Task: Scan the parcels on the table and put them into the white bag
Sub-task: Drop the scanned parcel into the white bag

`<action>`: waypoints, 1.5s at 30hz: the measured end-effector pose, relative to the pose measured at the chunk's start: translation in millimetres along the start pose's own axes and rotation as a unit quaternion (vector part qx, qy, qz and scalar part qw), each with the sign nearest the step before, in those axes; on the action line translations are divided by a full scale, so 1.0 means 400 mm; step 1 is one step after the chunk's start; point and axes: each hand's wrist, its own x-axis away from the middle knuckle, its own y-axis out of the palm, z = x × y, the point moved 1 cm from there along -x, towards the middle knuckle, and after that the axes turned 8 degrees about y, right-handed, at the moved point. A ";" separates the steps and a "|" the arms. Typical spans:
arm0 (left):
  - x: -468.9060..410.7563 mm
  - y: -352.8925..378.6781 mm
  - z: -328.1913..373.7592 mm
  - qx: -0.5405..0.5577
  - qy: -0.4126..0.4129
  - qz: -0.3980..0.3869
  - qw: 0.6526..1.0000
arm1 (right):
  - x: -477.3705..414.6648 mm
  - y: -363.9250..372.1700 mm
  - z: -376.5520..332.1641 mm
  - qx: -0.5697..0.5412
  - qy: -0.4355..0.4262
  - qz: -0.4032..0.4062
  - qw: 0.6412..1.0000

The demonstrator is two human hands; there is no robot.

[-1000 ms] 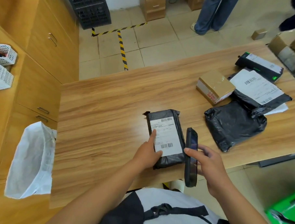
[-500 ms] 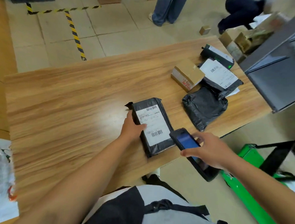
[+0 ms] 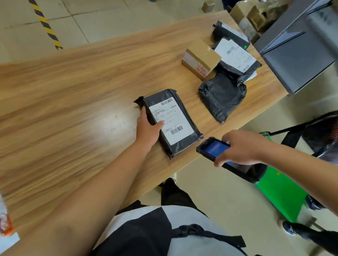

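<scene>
Steadiness matters: my left hand (image 3: 147, 128) clasps the flat black plastic parcel (image 3: 185, 140) on the wooden table (image 3: 68, 104); my right hand (image 3: 241, 147) holds the black handheld scanner (image 3: 211, 148) just beside it. I'd square it to the barcode (image 3: 176, 130).

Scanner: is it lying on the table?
No, the right hand holds the scanner in the air just past the table edge, near the labelled parcel that the left hand grips.
</scene>
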 end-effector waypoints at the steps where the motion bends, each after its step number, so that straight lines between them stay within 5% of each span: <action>1: 0.001 0.000 0.000 0.006 0.000 -0.001 1.000 | 0.001 0.000 0.002 -0.001 0.003 0.004 1.000; 18: -0.011 -0.009 0.021 0.012 -0.020 -0.047 0.999 | -0.019 -0.011 0.031 0.042 -0.014 0.041 0.998; 23: -0.051 -0.027 0.059 0.008 -0.074 -0.153 0.985 | -0.063 -0.017 0.074 -0.125 -0.033 0.006 0.992; 27: -0.071 -0.027 0.115 -0.073 -0.126 -0.224 0.964 | -0.121 0.001 0.114 -0.336 -0.038 -0.035 0.940; 32: -0.001 0.028 0.137 -0.198 -0.079 -0.073 0.974 | -0.174 0.054 0.139 -0.540 -0.046 -0.059 0.838; 36: 0.134 0.107 0.105 -0.420 -0.015 -0.006 0.908 | -0.207 0.096 0.134 -0.615 -0.048 -0.106 0.780; 40: 0.218 0.174 0.074 -0.505 -0.051 0.025 0.861 | -0.243 0.105 0.123 -0.612 -0.052 -0.154 0.774; 45: 0.237 0.174 0.056 -0.499 -0.082 0.059 0.861 | -0.298 0.065 0.097 -0.584 -0.099 -0.188 0.784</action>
